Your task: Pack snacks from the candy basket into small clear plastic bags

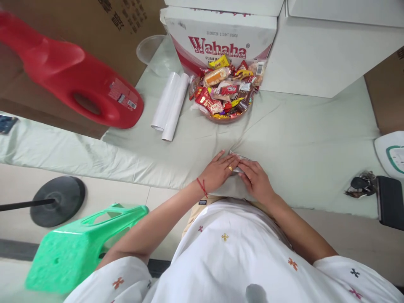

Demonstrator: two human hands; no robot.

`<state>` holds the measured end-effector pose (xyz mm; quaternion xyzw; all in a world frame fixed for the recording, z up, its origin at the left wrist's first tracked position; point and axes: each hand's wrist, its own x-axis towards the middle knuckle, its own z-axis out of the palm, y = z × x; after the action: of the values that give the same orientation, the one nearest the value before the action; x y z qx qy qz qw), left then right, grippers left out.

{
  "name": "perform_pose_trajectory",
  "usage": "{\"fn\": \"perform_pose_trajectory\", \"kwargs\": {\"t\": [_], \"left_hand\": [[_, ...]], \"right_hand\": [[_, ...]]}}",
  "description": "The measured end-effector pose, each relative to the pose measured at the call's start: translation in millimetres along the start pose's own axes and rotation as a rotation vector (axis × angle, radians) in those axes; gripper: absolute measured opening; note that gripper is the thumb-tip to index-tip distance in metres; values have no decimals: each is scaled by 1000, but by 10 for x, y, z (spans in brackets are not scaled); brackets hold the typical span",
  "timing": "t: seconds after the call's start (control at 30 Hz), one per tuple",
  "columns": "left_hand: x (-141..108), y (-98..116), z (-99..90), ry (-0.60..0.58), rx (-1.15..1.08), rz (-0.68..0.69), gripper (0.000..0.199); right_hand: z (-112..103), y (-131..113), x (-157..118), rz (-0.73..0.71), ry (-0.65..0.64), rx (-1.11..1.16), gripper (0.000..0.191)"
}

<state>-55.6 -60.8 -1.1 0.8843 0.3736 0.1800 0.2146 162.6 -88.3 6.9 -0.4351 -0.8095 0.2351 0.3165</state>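
At the front edge of the cloth-covered table, my left hand [220, 171] and my right hand [259, 182] meet over a small silvery, see-through packet [240, 156]. The left fingers, one with a gold ring, reach across the packet from the left. From the right, my right fingers are bent onto its other side, thumb tucked low. Most of the packet is covered by the fingers, so its contents cannot be made out. Beyond the hands stands a round bowl [225, 119] heaped with wrapped candies and snacks [229, 90].
White rolls [173, 107] lie left of the bowl, near a red jug [91, 88] and a clear plastic container [154, 52]. Behind are a Wahaha carton [227, 31] and white boxes [309, 54]. Keys [361, 184] and a phone [390, 202] lie right. A green stool [75, 240] stands lower left.
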Motion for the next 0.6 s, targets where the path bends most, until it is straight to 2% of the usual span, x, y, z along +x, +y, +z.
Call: {"fn": "perform_pose_trajectory", "kwargs": {"t": [0.07, 0.13, 0.2, 0.23, 0.3, 0.37, 0.47, 0.6], "left_hand": [[85, 97, -67, 132, -160, -107, 38], [164, 237, -145, 280, -391, -296, 36], [220, 375, -189, 397, -638, -460, 36], [236, 430, -192, 431, -747, -509, 37], [247, 494, -168, 439, -910, -560, 39], [234, 496, -126, 383, -990, -610, 43], [193, 443, -59, 283, -991, -721, 52], [151, 453, 27, 292, -1007, -805, 57]], "right_hand": [[-93, -35, 72, 58, 92, 61, 38], [-185, -72, 144, 171, 172, 169, 50], [-240, -89, 192, 318, 161, 354, 59], [-248, -89, 203, 395, 115, 452, 56], [-236, -74, 195, 526, 28, 584, 45], [-207, -53, 159, 606, -14, 623, 41], [-157, -57, 83, 659, -87, 681, 40], [-109, -170, -26, 776, -134, 850, 45]]}}
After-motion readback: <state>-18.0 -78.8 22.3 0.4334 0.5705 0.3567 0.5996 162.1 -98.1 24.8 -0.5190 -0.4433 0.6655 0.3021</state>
